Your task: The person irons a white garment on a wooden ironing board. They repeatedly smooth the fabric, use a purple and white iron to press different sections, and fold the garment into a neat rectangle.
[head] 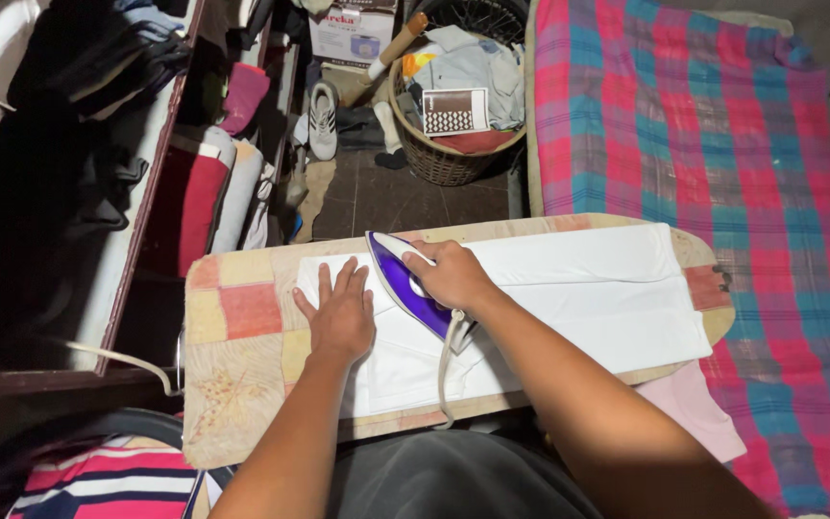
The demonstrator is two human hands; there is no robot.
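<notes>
Your right hand is closed around the handle of the iron, a purple and white one. The iron sits soleplate down on the white cloth, nose pointing away from you and to your left. Its pale cord runs from the heel back toward your body and over the near edge of the board.

Your left hand lies flat on the cloth just beside the iron, palm down, fingers spread and pointing away from you. It holds nothing; it only presses the fabric.

The white cloth is laid lengthwise along the ironing board, covering the middle and right end. The board's patchwork cover in yellow, orange and cream shows bare at the left end. A pink piece of fabric hangs below the board's near right edge.

To your right lies a mattress with a plaid cover in pink, teal and purple. Beyond the board, on the floor, stands a wicker basket piled with clothes, and a white sneaker lies near it. A dark shelf unit stacked with folded clothes stands on your left. A striped fabric shows at the lower left.
</notes>
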